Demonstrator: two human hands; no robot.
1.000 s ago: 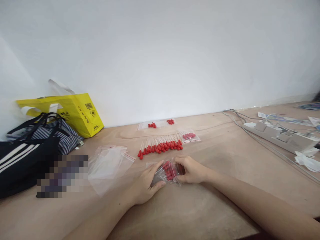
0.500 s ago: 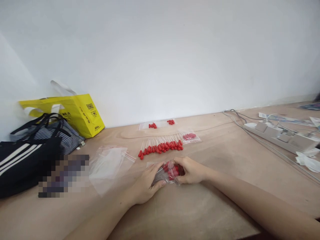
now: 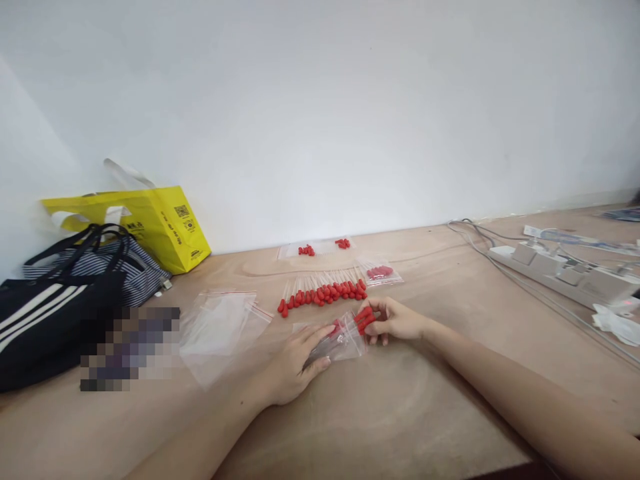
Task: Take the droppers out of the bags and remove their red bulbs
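My left hand [image 3: 300,365] is closed around the left part of a clear zip bag [image 3: 333,348], thumb below and fingers on top. Some red shows through the plastic near the fingertips. At the bag's right end, my right hand [image 3: 395,321] pinches a few red-tipped sticks [image 3: 365,321] between thumb and fingers. Their red heads stick out past the plastic edge; the stems are hidden. Just beyond the hands lies a row of similar red-headed sticks [image 3: 325,293] with pale stems pointing away from me.
A filled small bag [image 3: 380,272] lies behind the row, with more red-headed sticks [image 3: 306,251] near the wall. Flat zip bags [image 3: 220,327] are stacked at left, beside a black bag [image 3: 55,327] and a yellow bag [image 3: 185,233]. A power strip [image 3: 555,270] with cables stands at right.
My right hand has moved right and slightly up, and red heads that were inside the plastic now show outside its right end. My left hand has stayed on the bag.
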